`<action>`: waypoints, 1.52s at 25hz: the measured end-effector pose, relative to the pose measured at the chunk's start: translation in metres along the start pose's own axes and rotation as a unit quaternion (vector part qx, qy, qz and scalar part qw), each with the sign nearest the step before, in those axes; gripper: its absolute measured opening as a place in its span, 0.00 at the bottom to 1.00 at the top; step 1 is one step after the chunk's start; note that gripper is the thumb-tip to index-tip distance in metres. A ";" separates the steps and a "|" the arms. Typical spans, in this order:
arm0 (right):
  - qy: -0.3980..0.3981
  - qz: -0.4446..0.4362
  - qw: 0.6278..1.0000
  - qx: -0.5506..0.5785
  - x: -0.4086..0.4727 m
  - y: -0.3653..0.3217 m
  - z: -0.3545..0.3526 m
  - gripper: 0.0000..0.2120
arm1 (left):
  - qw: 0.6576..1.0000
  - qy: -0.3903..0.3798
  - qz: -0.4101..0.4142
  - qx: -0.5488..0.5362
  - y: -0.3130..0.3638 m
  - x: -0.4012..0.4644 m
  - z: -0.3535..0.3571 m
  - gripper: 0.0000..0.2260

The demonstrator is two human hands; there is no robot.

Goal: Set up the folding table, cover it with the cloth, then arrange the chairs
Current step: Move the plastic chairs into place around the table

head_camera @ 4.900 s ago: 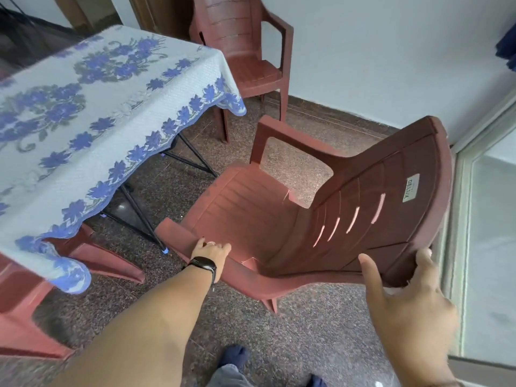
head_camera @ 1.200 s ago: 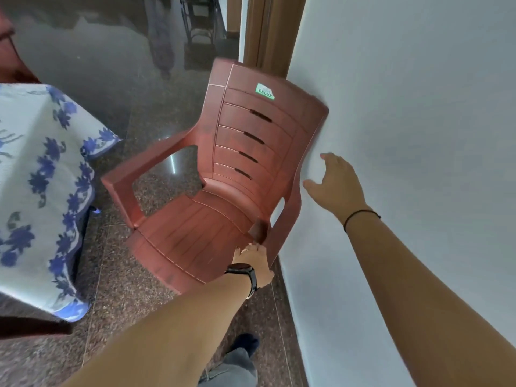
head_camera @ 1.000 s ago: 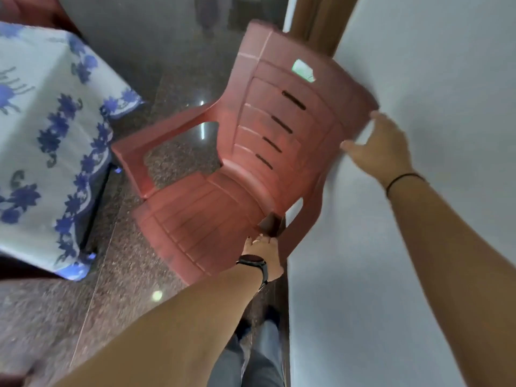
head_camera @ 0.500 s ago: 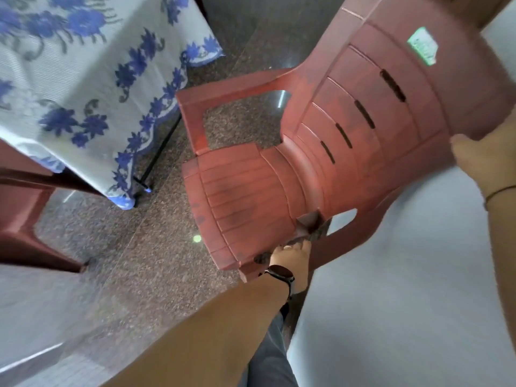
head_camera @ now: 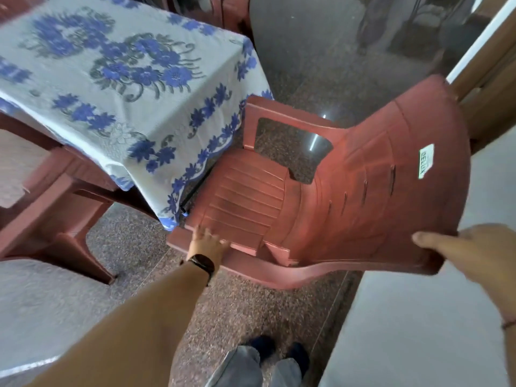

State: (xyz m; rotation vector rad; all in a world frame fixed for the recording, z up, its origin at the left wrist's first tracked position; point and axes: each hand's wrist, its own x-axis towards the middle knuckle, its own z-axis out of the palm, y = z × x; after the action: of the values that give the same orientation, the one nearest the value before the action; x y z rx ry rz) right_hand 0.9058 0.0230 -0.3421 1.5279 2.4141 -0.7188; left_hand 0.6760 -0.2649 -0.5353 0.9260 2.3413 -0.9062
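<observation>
Left hand (head_camera: 208,243) grips the red chair (head_camera: 321,196) at its near armrest, right hand (head_camera: 480,255) holds the backrest top at 3 o'clock. Chair's front sits just beside the cloth (head_camera: 125,79) hanging off the table, at 10 o'clock.

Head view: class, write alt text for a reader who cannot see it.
Both hands carry a tilted red chair beside a table under a blue-flowered cloth: left hand on the armrest, right hand gripping the backrest top.

Black wristwatch (head_camera: 201,263), grey trousers (head_camera: 237,367)
</observation>
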 end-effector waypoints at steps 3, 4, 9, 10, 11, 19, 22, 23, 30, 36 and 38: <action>-0.017 -0.004 0.999 -0.039 -0.037 -0.058 0.007 0.31 | 0.989 -0.006 -0.117 -0.092 -0.028 -0.001 0.010 0.23; -0.013 -0.021 0.998 -0.050 -0.043 -0.067 0.014 0.29 | 0.983 -0.019 -0.124 -0.137 -0.030 0.003 0.017 0.25; 0.001 -0.092 0.995 -0.044 -0.052 -0.100 0.031 0.27 | 0.963 0.003 -0.100 -0.249 -0.040 0.015 0.025 0.30; 0.002 -0.097 0.994 -0.045 -0.049 -0.099 0.035 0.27 | 0.963 0.007 -0.096 -0.250 -0.046 0.019 0.026 0.30; -0.005 -0.091 0.994 -0.052 -0.047 -0.101 0.036 0.27 | 0.968 0.008 -0.086 -0.235 -0.050 0.024 0.025 0.30; 0.003 -0.121 0.988 -0.092 -0.037 -0.125 0.045 0.28 | 0.978 -0.026 -0.079 -0.191 -0.080 0.062 0.010 0.23; -0.028 -0.134 0.983 -0.124 -0.037 -0.126 0.037 0.30 | 0.973 -0.064 -0.098 -0.200 -0.076 0.055 -0.010 0.21; -0.046 -0.138 0.982 -0.124 -0.034 -0.123 0.033 0.30 | 0.973 -0.071 -0.087 -0.202 -0.070 0.053 -0.028 0.19; -0.115 -0.194 0.974 -0.035 0.028 -0.112 -0.018 0.32 | 0.930 0.087 0.031 -0.355 -0.002 0.037 -0.173 0.26; 0.001 -0.303 0.952 -0.033 0.104 -0.159 -0.057 0.16 | 0.930 0.112 0.028 -0.350 -0.007 0.056 -0.242 0.21; -0.012 -0.328 0.942 -0.073 0.129 -0.183 -0.046 0.19 | 0.928 0.107 -0.002 -0.356 -0.014 0.073 -0.251 0.22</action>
State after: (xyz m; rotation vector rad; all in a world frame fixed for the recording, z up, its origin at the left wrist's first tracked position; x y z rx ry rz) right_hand 0.6894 0.0843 -0.3015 0.6315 2.8876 -0.6278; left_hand 0.5744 -0.0617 -0.4048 0.7221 2.5499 0.0894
